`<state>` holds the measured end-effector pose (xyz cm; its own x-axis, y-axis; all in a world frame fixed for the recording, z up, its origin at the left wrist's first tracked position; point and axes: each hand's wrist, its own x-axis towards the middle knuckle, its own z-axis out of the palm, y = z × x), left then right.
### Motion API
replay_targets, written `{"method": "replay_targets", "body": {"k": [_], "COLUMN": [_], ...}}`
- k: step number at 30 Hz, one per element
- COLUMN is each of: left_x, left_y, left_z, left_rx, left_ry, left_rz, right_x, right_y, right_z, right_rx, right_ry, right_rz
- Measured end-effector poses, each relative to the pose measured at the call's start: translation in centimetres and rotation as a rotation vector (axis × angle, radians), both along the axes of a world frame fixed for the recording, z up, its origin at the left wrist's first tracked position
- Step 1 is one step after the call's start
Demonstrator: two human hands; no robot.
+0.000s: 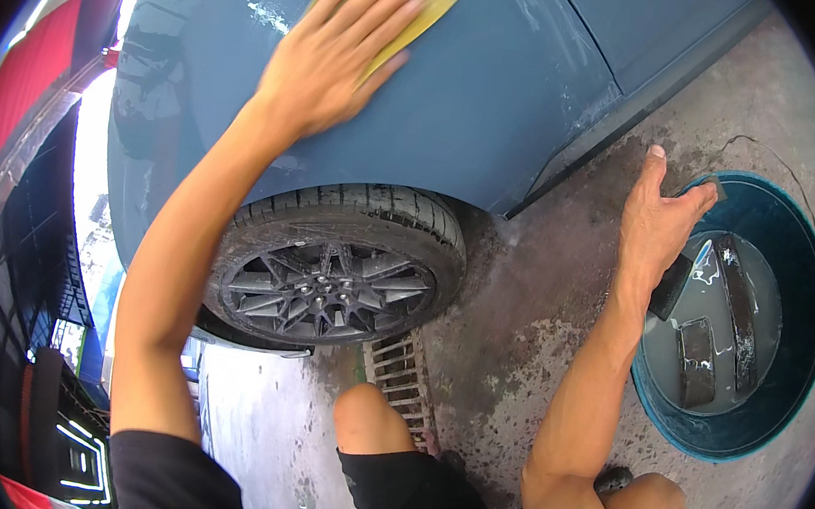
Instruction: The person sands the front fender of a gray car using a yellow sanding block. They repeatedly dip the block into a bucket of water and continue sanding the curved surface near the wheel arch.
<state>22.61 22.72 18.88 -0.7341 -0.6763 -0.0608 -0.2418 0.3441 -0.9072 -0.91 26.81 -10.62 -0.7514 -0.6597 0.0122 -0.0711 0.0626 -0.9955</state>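
The left hand [332, 69] lies flat, fingers outstretched and curled around nothing, on a yellow sheet [432, 12] against the blue-grey car panel [459, 114] above the wheel [324, 291]. Over at the teal bucket [799, 298], the right hand [661, 220] is by the rim (I can't tell whether it grips the greyish piece [721, 188] at its fingertips). Dark blocks [696, 377] sit in cloudy water [769, 315].
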Motion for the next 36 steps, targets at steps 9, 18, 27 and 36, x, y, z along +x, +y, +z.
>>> {"method": "replay_targets", "body": {"k": [9,18,27,36], "left_x": [7.6,10.0,1.8,3.3], "left_y": [7.3,10.0,2.7,3.1], "left_z": [-1.1,4.3,-22.4,-14.1], "left_rx": [0.285,0.270,0.278,0.421], "left_ry": [-0.174,-0.344,-0.625,-0.415], "left_rz": [0.222,0.289,0.219,0.241], "right_x": [1.1,0.9,1.9,1.0], "right_y": [0.6,0.8,1.1,0.4], "right_z": [1.4,0.8,1.3,0.7], "right_rx": [-0.015,-0.042,0.061,-0.013], "right_ry": [-0.028,-0.006,0.104,0.111], "right_rz": [0.021,0.026,0.031,-0.003]}}
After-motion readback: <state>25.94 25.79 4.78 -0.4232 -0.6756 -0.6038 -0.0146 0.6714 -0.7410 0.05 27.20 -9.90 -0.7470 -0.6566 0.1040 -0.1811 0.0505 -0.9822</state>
